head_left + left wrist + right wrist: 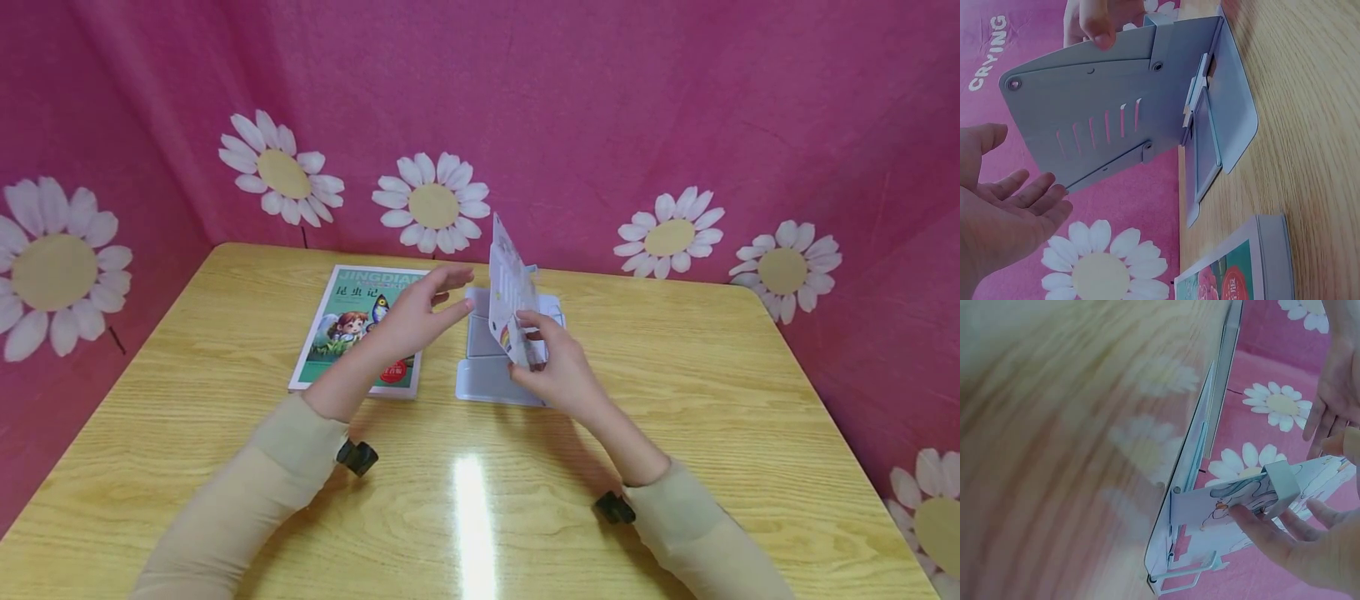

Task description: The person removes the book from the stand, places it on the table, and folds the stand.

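Note:
A foldable metal book stand [512,287] is on the table, its slotted panel raised steeply above the flat grey base [491,382]. The panel's patterned face carries cartoon print, as the right wrist view shows. My right hand [562,367] grips the panel by its right edge, thumb on one face and fingers on the other. Left of the panel, my left hand [422,310] is held in the air with fingers extended and spread from the thumb. In the left wrist view that hand [1013,206] is near the panel's upper corner and holds nothing.
A green-covered children's book [322,350] lies flat on the wooden table [675,400], left of the stand and partly under my left forearm in the head view. A pink curtain [555,125] with white daisies hangs behind and at both sides.

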`<state>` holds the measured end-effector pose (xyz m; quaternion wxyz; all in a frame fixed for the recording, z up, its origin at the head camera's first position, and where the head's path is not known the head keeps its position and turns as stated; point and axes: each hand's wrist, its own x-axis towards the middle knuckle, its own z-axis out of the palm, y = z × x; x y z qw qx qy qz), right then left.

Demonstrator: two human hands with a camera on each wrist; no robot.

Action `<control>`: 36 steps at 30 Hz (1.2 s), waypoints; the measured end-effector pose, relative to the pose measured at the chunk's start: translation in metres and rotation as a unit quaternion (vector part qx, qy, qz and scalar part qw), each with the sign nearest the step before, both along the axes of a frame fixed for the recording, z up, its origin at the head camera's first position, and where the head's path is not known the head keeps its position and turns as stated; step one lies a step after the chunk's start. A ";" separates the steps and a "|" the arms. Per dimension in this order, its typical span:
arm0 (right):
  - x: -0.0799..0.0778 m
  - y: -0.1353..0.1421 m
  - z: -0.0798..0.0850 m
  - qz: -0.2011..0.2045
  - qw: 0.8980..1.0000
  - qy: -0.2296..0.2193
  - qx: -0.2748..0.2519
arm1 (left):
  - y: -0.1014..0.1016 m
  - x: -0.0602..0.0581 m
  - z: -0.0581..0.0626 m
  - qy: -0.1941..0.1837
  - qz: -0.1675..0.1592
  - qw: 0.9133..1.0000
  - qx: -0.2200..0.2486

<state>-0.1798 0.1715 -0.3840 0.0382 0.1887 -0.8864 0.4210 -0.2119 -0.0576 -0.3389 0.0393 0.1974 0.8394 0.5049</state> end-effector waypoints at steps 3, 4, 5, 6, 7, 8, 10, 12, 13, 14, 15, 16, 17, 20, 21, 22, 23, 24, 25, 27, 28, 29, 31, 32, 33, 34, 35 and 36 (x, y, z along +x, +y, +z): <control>0.000 -0.003 -0.001 -0.001 1.000 0.010 0.011 | 0.001 -0.001 0.000 -0.002 0.001 1.000 0.002; 0.000 -0.004 -0.002 -0.002 1.000 0.015 0.017 | 0.002 -0.001 0.000 -0.004 0.001 1.000 0.004; 0.000 -0.005 -0.002 -0.002 1.000 0.021 0.022 | 0.002 -0.001 0.000 -0.005 0.001 1.000 0.005; 0.000 -0.006 -0.003 -0.002 0.999 0.027 0.029 | 0.002 -0.001 0.000 -0.006 0.002 1.000 0.006; 0.000 -0.007 -0.003 -0.003 0.999 0.034 0.038 | 0.003 -0.001 0.001 -0.007 0.004 1.000 0.007; 0.001 -0.008 -0.003 -0.004 0.998 0.039 0.047 | 0.003 -0.001 0.001 -0.007 0.006 1.000 0.008; 0.001 -0.010 -0.004 -0.006 0.997 0.047 0.067 | 0.002 -0.001 0.000 -0.006 0.011 1.000 0.008; 0.001 -0.013 -0.004 -0.008 0.995 0.053 0.085 | 0.002 -0.002 -0.001 -0.004 0.018 1.000 0.005; 0.001 -0.014 -0.004 -0.009 0.994 0.054 0.093 | 0.001 -0.002 -0.001 -0.003 0.021 1.000 0.004; 0.001 -0.015 -0.004 -0.011 0.993 0.056 0.101 | 0.000 -0.003 -0.002 -0.003 0.023 1.000 0.001; 0.001 -0.016 -0.003 -0.011 0.992 0.058 0.107 | 0.000 -0.003 -0.002 -0.003 0.026 1.000 -0.002; 0.002 -0.017 -0.003 -0.012 0.992 0.060 0.113 | -0.001 -0.003 -0.003 -0.004 0.028 1.000 -0.005; 0.002 -0.017 -0.003 -0.012 0.991 0.062 0.119 | -0.002 -0.003 -0.003 -0.006 0.031 0.999 -0.008; 0.002 -0.019 -0.003 -0.013 0.989 0.063 0.130 | -0.004 -0.003 -0.004 -0.010 0.035 0.999 -0.016; 0.002 -0.019 -0.003 -0.013 0.989 0.062 0.133 | -0.004 -0.003 -0.004 -0.012 0.036 0.999 -0.017; 0.002 -0.019 -0.003 -0.013 0.989 0.060 0.136 | -0.005 -0.003 -0.004 -0.013 0.036 0.999 -0.018; 0.002 -0.019 -0.003 -0.013 0.989 0.059 0.138 | -0.005 -0.003 -0.004 -0.013 0.035 0.999 -0.018; 0.002 -0.019 -0.003 -0.013 0.988 0.058 0.140 | -0.005 -0.003 -0.004 -0.013 0.035 0.999 -0.018; 0.002 -0.019 -0.003 -0.013 0.988 0.056 0.140 | -0.005 -0.003 -0.004 -0.015 0.035 0.999 -0.019; 0.002 -0.018 -0.003 -0.012 0.989 0.055 0.140 | -0.005 -0.003 -0.004 -0.017 0.035 0.999 -0.020; 0.002 -0.018 -0.003 -0.010 0.989 0.055 0.139 | -0.005 -0.003 -0.004 -0.019 0.036 0.999 -0.020; 0.001 -0.017 -0.004 -0.008 0.989 0.054 0.136 | -0.006 -0.003 -0.004 -0.023 0.037 0.999 -0.020; 0.001 -0.016 -0.005 -0.002 0.990 0.052 0.129 | -0.006 -0.003 -0.005 -0.028 0.039 0.999 -0.018; 0.001 -0.015 -0.005 0.001 0.991 0.050 0.125 | -0.007 -0.003 -0.006 -0.030 0.039 0.999 -0.018; 0.000 -0.014 -0.006 0.004 0.992 0.047 0.119 | -0.008 -0.002 -0.006 -0.034 0.040 0.999 -0.016; 0.000 -0.012 -0.006 0.007 0.992 0.046 0.114 | -0.008 -0.002 -0.007 -0.037 0.041 0.998 -0.015; 0.000 -0.011 -0.006 0.009 0.993 0.041 0.109 | -0.009 -0.002 -0.008 -0.037 0.039 0.998 -0.013; 0.000 -0.009 -0.006 0.009 0.994 0.038 0.105 | -0.010 -0.002 -0.008 -0.038 0.039 0.998 -0.011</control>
